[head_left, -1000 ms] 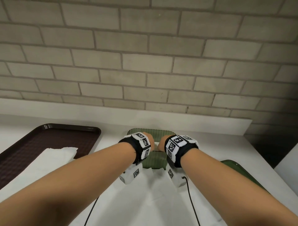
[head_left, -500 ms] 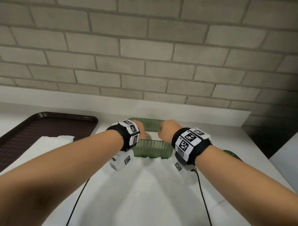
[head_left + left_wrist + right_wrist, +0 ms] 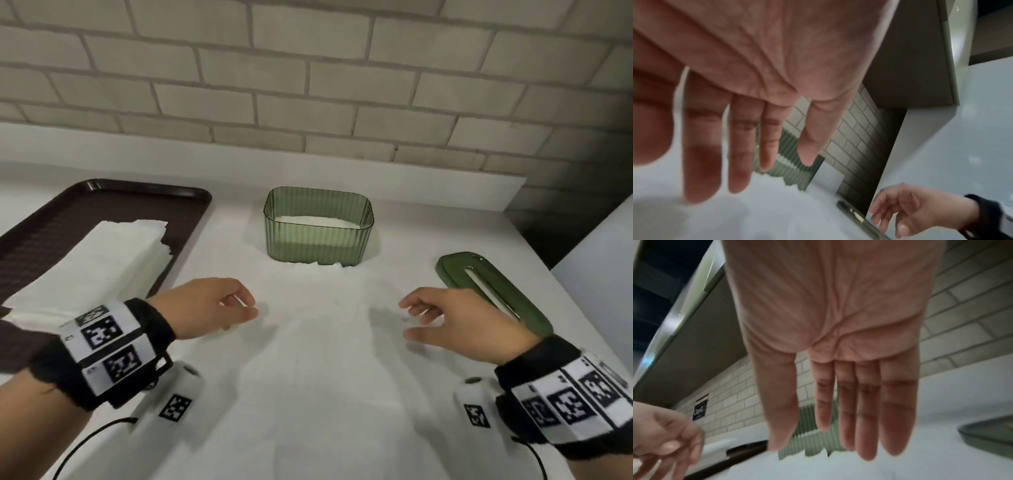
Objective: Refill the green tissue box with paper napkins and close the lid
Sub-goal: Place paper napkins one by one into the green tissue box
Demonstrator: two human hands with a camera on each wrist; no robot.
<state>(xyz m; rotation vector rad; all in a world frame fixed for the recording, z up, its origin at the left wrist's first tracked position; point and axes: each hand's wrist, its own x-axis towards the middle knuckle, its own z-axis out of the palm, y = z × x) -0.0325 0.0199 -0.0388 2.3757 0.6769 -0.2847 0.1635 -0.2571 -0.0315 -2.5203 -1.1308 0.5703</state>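
Observation:
The green ribbed tissue box (image 3: pixel 318 240) stands lidless at the back of the table, with white napkins (image 3: pixel 318 221) lying low inside it. Its green slotted lid (image 3: pixel 493 291) lies flat to the right. A stack of napkins (image 3: pixel 102 260) rests on the brown tray (image 3: pixel 51 222) at the left. My left hand (image 3: pixel 246 308) and right hand (image 3: pixel 407 318) hover apart in front of the box, holding nothing. The wrist views show the left hand (image 3: pixel 735 162) and the right hand (image 3: pixel 828 426) with fingers straight, and the box (image 3: pixel 813 443) beyond them.
A large white paper sheet (image 3: pixel 325 377) is spread on the table under both hands, its far edge reaching the box. A brick wall (image 3: pixel 308 85) with a low white ledge runs behind. The table's right edge falls away just past the lid.
Both hands have drawn back from the box's rim toward me and spread apart. The box now stands uncovered, and the head view has tipped down.

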